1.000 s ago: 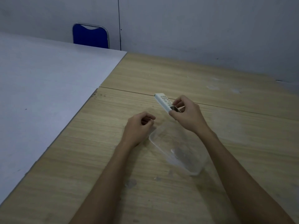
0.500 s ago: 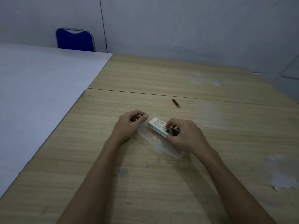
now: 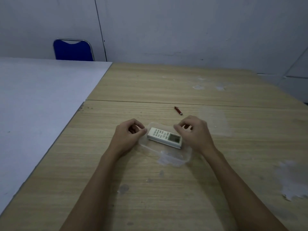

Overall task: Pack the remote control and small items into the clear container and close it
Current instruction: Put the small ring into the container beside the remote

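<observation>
Head view: left hand [image 3: 129, 135] pinching, steadying clear container [image 3: 175, 157]'s left end; right hand [image 3: 194, 130], curled and empty, hovering beside the remote control [image 3: 164, 137] lying inside.

Plain office or meeting room; bare grey wall [image 3: 183, 30]; worn wooden table [image 3: 166, 84]; blue metal-framed chair [image 3: 73, 50]
</observation>
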